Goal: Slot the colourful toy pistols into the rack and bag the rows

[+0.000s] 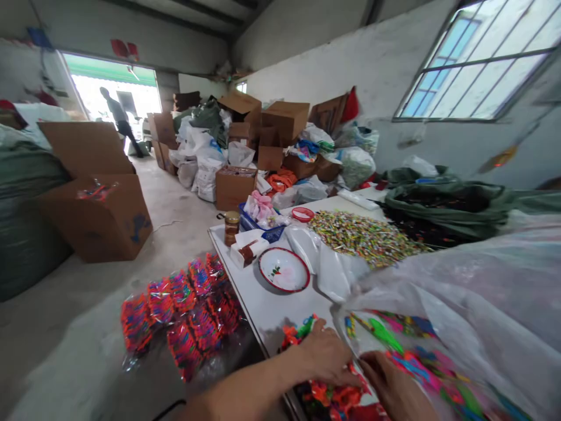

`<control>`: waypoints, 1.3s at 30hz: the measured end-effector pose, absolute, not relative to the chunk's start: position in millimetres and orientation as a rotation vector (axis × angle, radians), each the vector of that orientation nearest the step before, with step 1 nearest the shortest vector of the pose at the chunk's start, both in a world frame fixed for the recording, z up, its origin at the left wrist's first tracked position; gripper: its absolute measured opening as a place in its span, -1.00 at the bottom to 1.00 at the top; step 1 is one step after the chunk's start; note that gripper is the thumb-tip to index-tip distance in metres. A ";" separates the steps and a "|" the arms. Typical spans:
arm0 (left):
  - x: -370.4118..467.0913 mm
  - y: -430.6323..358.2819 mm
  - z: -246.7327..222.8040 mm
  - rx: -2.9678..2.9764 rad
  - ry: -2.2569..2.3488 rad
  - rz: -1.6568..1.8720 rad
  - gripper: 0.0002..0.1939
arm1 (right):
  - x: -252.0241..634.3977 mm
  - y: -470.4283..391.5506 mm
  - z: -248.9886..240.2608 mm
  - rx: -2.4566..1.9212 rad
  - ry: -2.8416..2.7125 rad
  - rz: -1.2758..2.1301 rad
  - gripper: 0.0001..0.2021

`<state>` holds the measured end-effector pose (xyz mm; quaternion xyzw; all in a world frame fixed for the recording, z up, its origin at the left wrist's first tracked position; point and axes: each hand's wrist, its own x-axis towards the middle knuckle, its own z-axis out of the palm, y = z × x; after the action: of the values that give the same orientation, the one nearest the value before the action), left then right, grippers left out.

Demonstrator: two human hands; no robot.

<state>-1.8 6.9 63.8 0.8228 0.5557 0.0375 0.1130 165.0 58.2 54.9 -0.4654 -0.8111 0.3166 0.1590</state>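
Observation:
My left hand is bent over a pile of small orange and red plastic pieces at the table's near edge. Its fingers are curled down among them, and what they grip is hidden. Just behind it lie an orange piece and a green one. Close by on the right, my right hand has its fingers drawn together, slightly blurred; I cannot make out what is in them. Beside it, multicoloured plastic pieces in green, pink, blue and orange are spread along a clear plastic sheet.
On the white table stand a red-rimmed enamel dish, a jar, a blue basket and a heap of small wrapped pieces. Filled clear packs lie left of the table. Cartons and sacks stand beyond; a person is near the doorway.

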 end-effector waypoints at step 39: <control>-11.5 -5.4 56.4 2.284 1.519 0.403 -0.72 | 165.1 40.7 41.5 -1.110 -1.676 1.301 -0.94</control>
<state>-11.5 -5.4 56.4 0.8098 0.5387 0.1429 0.1835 165.1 40.7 41.5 -0.4315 -0.6517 0.5057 0.3650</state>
